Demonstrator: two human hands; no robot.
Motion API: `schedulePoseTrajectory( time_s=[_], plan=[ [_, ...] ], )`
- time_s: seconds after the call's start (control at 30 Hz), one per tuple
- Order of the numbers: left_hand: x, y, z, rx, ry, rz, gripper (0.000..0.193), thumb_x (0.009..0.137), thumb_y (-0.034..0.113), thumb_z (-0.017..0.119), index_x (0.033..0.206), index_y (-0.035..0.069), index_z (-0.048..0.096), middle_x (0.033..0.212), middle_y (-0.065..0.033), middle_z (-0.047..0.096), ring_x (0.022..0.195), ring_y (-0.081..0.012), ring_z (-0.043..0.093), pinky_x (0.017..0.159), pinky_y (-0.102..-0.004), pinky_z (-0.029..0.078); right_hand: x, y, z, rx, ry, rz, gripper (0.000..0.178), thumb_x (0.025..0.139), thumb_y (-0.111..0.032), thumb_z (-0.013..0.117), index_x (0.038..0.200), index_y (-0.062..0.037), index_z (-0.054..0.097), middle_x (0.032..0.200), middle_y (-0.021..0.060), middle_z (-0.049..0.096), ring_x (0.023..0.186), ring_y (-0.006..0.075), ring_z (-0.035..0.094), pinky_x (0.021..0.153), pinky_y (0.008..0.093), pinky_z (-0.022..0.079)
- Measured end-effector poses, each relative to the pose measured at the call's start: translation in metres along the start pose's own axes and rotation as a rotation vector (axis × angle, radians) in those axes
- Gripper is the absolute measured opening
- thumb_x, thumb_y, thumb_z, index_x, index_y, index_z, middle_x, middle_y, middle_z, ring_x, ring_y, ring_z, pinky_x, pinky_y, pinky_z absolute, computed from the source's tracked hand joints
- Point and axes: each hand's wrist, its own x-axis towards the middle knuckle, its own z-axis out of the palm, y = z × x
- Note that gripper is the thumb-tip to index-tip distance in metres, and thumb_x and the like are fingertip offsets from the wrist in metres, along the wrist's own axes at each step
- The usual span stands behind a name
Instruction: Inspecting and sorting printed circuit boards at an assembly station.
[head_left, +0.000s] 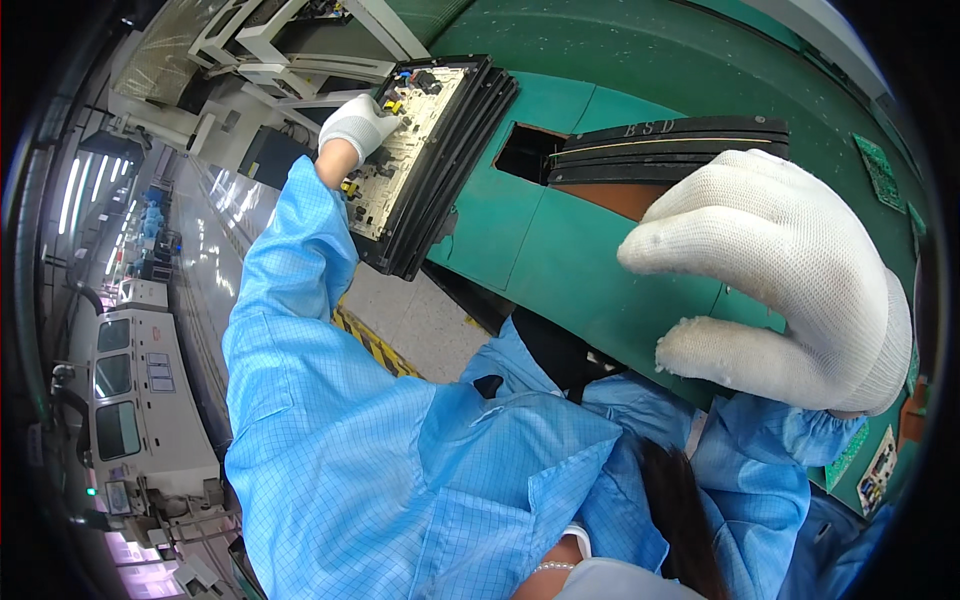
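Observation:
My left hand (358, 128), in a white knit glove, is at the left edge of a cream-coloured fixture plate (408, 150) carrying yellow and dark parts. Its fingers are curled toward the plate; whatever they hold is hidden. The plate is the top of a stack of black-framed trays (460, 170) at the end of the green bench. Large and close on the right, my right hand (775, 270), also in a white glove, hovers above the bench with thumb and fingers apart and nothing between them. Behind its fingers lies a stack of black strips or frames (660, 150) with white lettering.
The green bench top (560, 240) has a rectangular opening (525, 153) beside the black stack. Green circuit boards (878, 170) and a populated board (878, 468) lie along the far right. White machines (150, 400) stand across the aisle at left; yellow-black tape (372, 340) marks the floor.

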Motion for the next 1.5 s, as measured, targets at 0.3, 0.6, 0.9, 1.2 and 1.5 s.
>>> schedulePoseTrajectory(
  time_s=[0.3,0.6,0.9,1.2,1.5],
  plan=[
    [-0.002,-0.006,0.007,-0.119,0.15,-0.031,0.046,0.077,0.042,0.072,0.095,0.0,0.072,0.092,-0.0228,0.071,0.091,-0.0361,0.068,0.085,-0.0403,0.052,-0.005,0.004,0.001,-0.029,0.085,-0.023,0.046,0.071,-0.023,0.079,0.109,-0.0003,0.066,0.094,0.0149,0.067,0.084,0.0271,0.067,0.073,0.0369,0.051],
    [-0.027,-0.007,-0.08,-0.667,0.552,0.254,0.043,0.086,0.028,0.075,0.11,-0.006,0.065,0.095,-0.013,0.072,0.085,-0.0166,0.069,0.077,-0.0269,0.055,-0.007,0.007,-0.01,-0.113,0.186,0.01,0.04,0.071,-0.024,0.081,0.102,-0.0019,0.067,0.091,0.0126,0.066,0.082,0.0271,0.065,0.071,0.0368,0.051],
    [-0.087,0.081,-0.133,-0.981,0.091,0.689,0.043,0.094,0.017,0.066,0.129,-0.005,0.056,0.114,-0.0067,0.066,0.098,-0.0112,0.06,0.083,-0.0236,0.049,-0.006,0.009,-0.01,-0.246,0.349,0.082,0.036,0.071,-0.025,0.082,0.096,-0.0035,0.068,0.087,0.0103,0.064,0.08,0.0271,0.064,0.069,0.0366,0.05],
    [-0.089,0.175,-0.107,-0.813,-0.193,1.08,0.038,0.093,0.019,0.068,0.125,-0.002,0.061,0.11,-0.0083,0.068,0.099,-0.0135,0.063,0.092,-0.0283,0.05,-0.006,0.007,-0.015,-0.424,0.517,0.151,0.032,0.071,-0.026,0.084,0.09,-0.0052,0.069,0.084,0.008,0.063,0.078,0.0272,0.063,0.068,0.0364,0.05],
    [-0.094,0.174,-0.102,-1.53,-0.752,0.678,0.052,0.098,0.035,0.059,0.136,0.001,0.054,0.125,-0.0121,0.064,0.108,-0.0196,0.06,0.097,-0.0325,0.046,-0.004,0.038,-0.005,-0.613,0.496,0.385,0.038,0.074,-0.039,0.08,0.077,-0.004,0.066,0.072,0.0122,0.06,0.067,0.0323,0.061,0.06,0.039,0.048]
  ],
)
